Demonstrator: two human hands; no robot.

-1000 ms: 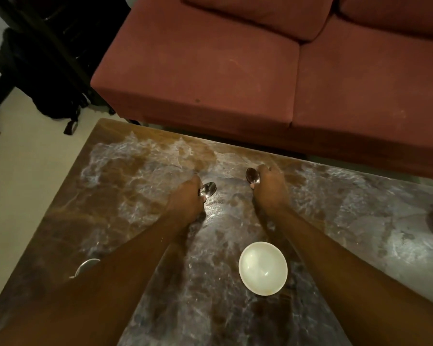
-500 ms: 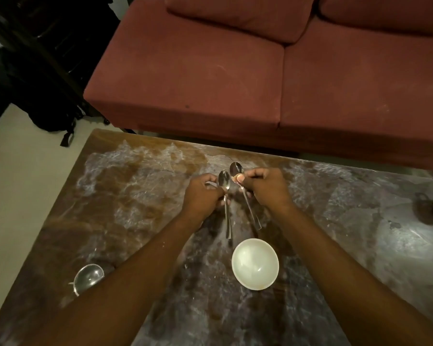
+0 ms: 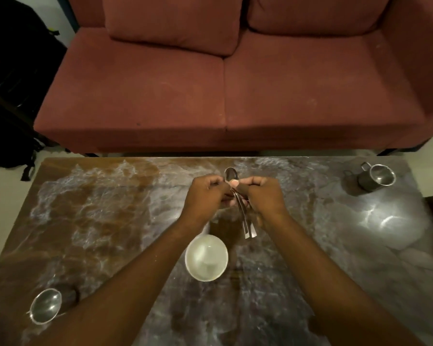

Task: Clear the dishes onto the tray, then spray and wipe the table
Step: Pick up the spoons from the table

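Marble table (image 3: 110,221) by red sofa (image 3: 160,96): left hand (image 3: 206,198) and right hand (image 3: 264,197), fingers curled tight on two spoons (image 3: 245,221) held above mid-table. White bowl (image 3: 206,257), steel cup (image 3: 45,305) and mug (image 3: 375,179) uncleared. Tray unseen. Early stage, wiping not begun.

Head camera looks down across the table (image 3: 110,221) toward the sofa (image 3: 160,96), seemingly from close above.

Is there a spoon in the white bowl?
No, the bowl is empty; the left hand and right hand hold both spoons beyond it.
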